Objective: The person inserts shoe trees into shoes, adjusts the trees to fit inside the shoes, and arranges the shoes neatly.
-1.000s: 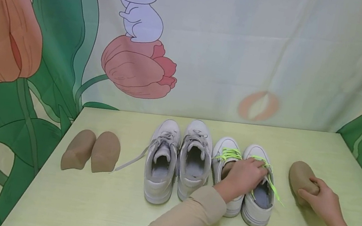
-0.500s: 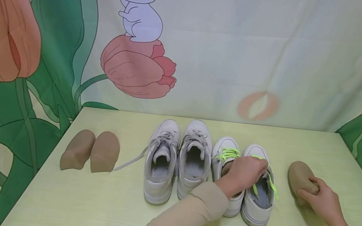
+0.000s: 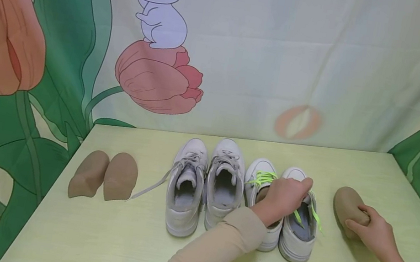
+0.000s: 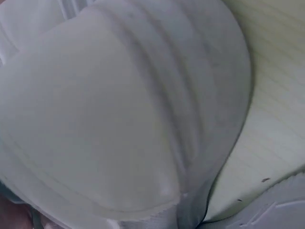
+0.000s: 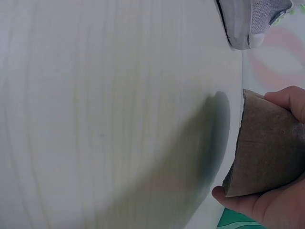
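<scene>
In the head view my left hand (image 3: 284, 197) is bent over the right one of two white sneakers with bright green laces, gripping it (image 3: 296, 250) around its laces and tongue. The fingertips are mostly hidden. Something brown (image 3: 262, 194) shows in the opening of the left green-laced sneaker (image 3: 261, 165). My right hand (image 3: 378, 235) holds a brown toe-shaped shoe insert (image 3: 348, 204) on the right, thumb on one side and fingers on the other. The right wrist view shows this insert (image 5: 269, 148) from its cut end. A white shoe (image 4: 90, 119) fills most of the left wrist view.
Two grey-white sneakers, a left one (image 3: 180, 219) and a right one (image 3: 223, 198), stand beside the green-laced pair. One long lace (image 3: 150, 189) trails left. Two more brown inserts (image 3: 88, 175) lie farther left. A printed cloth (image 3: 246, 63) hangs behind the pale table (image 3: 111, 244).
My left fingers have closed and drawn in over the right green-laced sneaker, and its loose lace end has shifted left. My right hand and its insert stay almost still.
</scene>
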Available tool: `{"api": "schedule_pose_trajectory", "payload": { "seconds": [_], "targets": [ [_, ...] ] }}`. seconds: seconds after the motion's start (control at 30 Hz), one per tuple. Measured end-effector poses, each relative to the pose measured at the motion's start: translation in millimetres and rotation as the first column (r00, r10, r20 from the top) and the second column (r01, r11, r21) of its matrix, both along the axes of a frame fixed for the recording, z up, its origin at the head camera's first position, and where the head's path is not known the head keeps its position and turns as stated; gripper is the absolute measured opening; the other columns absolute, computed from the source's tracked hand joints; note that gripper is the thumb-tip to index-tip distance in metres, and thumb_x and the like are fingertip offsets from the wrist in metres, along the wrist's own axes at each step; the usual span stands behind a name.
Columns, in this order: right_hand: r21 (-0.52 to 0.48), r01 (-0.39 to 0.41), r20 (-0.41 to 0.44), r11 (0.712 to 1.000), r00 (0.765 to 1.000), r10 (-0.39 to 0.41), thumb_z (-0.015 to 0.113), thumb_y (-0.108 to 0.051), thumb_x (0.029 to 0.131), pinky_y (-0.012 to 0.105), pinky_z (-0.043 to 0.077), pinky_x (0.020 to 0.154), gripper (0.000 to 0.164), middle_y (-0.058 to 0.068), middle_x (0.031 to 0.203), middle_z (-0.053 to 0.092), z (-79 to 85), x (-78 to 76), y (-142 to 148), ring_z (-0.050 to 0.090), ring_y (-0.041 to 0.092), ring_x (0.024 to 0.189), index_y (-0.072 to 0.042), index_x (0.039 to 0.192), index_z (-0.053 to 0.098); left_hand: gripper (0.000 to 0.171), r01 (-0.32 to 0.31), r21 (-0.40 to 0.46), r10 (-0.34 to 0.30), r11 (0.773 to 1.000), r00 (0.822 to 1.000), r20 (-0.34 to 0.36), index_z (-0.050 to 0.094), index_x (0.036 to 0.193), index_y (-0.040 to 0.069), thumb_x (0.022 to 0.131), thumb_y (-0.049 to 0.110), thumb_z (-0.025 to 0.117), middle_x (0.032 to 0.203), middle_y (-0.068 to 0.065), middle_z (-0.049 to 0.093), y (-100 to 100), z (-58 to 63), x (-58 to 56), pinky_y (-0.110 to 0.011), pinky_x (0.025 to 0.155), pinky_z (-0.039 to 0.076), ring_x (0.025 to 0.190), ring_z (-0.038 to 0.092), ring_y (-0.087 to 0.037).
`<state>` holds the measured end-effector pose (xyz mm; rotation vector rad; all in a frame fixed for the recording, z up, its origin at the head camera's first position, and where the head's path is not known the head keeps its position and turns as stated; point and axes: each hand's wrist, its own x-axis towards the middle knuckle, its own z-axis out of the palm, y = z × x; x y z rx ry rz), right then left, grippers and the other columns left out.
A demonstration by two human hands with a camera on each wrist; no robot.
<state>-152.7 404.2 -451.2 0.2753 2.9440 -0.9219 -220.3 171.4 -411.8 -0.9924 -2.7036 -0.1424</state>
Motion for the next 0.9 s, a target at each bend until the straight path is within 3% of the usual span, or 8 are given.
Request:
{"api": "schedule_pose_trajectory", "payload": {
  "seconds": [0.17, 0.3, 0.37, 0.47, 0.67, 0.9],
  "targets": [
    [-0.005, 0.0, 0.006, 1.0, 1.0, 0.0, 0.053, -0.041, 0.084, 0.058, 0.034, 0.083, 0.072, 0.041, 0.125, 0.032, -0.6, 0.5, 1.1, 0.035, 0.054, 0.109, 0.01, 0.13, 0.029, 0.008, 0.091, -0.016, -0.091, 0.996, 0.996, 0.007, 0.051, 0.088, 0.026, 0.087, 0.019, 0.05, 0.063, 0.012, 0.054, -5.1, 1.0, -1.4, -0.023, 0.039, 0.032, 0.05, 0.048, -0.007],
    [-0.008, -0.001, 0.01, 1.0, 1.0, 0.001, 0.051, -0.043, 0.084, 0.058, 0.034, 0.083, 0.074, 0.041, 0.125, 0.032, -0.4, 1.1, 1.5, 0.034, 0.054, 0.11, 0.01, 0.13, 0.028, 0.023, 0.176, -0.053, -0.176, 0.983, 0.984, -0.01, 0.058, 0.099, 0.033, 0.086, 0.015, 0.051, 0.095, 0.019, 0.062, -10.0, 3.0, -2.1, -0.02, 0.048, 0.042, 0.064, 0.057, -0.003],
    [-0.007, 0.0, 0.008, 1.0, 1.0, 0.0, 0.051, -0.043, 0.084, 0.058, 0.035, 0.083, 0.074, 0.041, 0.125, 0.032, -0.1, 1.3, 1.0, 0.034, 0.054, 0.11, 0.01, 0.13, 0.028, 0.027, 0.205, -0.083, -0.208, 0.975, 0.978, -0.029, 0.061, 0.103, 0.036, 0.087, 0.016, 0.049, 0.112, 0.02, 0.058, -12.3, 3.2, -2.5, -0.019, 0.053, 0.045, 0.073, 0.062, -0.003],
    [-0.007, 0.001, 0.009, 1.0, 1.0, -0.001, 0.052, -0.044, 0.084, 0.058, 0.034, 0.083, 0.075, 0.041, 0.125, 0.031, 0.5, 1.8, 1.2, 0.034, 0.055, 0.109, 0.01, 0.13, 0.028, 0.029, 0.239, -0.115, -0.245, 0.964, 0.969, -0.044, 0.062, 0.104, 0.037, 0.087, 0.018, 0.049, 0.122, 0.017, 0.053, -15.4, 2.8, -3.2, -0.018, 0.056, 0.048, 0.086, 0.062, -0.003],
    [-0.005, 0.004, 0.014, 1.0, 1.0, -0.004, 0.052, -0.043, 0.084, 0.058, 0.034, 0.083, 0.073, 0.041, 0.125, 0.031, 0.2, 1.9, 1.4, 0.033, 0.054, 0.11, 0.01, 0.13, 0.028, 0.025, 0.266, -0.126, -0.275, 0.956, 0.959, -0.066, 0.06, 0.109, 0.033, 0.086, 0.025, 0.052, 0.125, 0.014, 0.052, -18.1, 0.8, -2.2, -0.019, 0.057, 0.048, 0.093, 0.06, -0.002],
    [-0.006, 0.006, 0.016, 1.0, 1.0, -0.006, 0.053, -0.041, 0.085, 0.058, 0.034, 0.084, 0.072, 0.041, 0.125, 0.032, -0.7, 2.2, 0.6, 0.034, 0.054, 0.11, 0.01, 0.13, 0.029, 0.023, 0.232, -0.114, -0.244, 0.966, 0.965, -0.1, 0.057, 0.107, 0.033, 0.086, 0.024, 0.053, 0.114, 0.018, 0.057, -16.7, -4.4, 0.3, -0.02, 0.057, 0.048, 0.093, 0.059, 0.0]
  ]
}}
